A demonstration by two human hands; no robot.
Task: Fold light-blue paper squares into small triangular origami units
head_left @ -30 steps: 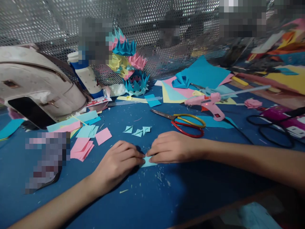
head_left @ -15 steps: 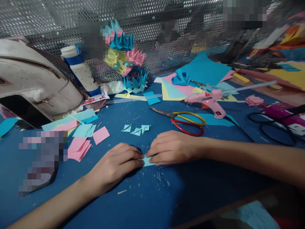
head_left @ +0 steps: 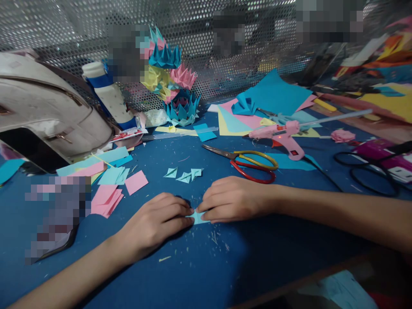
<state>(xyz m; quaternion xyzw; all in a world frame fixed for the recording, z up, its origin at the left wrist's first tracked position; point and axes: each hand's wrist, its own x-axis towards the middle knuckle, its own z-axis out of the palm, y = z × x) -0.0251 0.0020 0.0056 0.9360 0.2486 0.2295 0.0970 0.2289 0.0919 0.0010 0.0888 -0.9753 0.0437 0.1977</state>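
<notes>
Between my two hands a small piece of light blue paper [head_left: 198, 217] lies on the blue table [head_left: 180, 274]. My left hand [head_left: 165, 221] is closed at its left end, fingertips pressing it against the table. From the right, my right hand [head_left: 231, 199] grips the other end with its fingers together. Most of the paper's ends are hidden under the fingers. Just beyond lie a few small folded light blue paper pieces [head_left: 184, 177]. Behind my right hand rest scissors [head_left: 238, 161] with one yellow and one red handle.
A pink glue gun [head_left: 288, 135] lies at the right, its cord trailing over the table. Pink paper squares [head_left: 106, 201] and a phone [head_left: 34, 148] are at the left, near a white backpack [head_left: 48, 103] and a bottle [head_left: 109, 94]. Folded paper flowers [head_left: 183, 107] stand at the back.
</notes>
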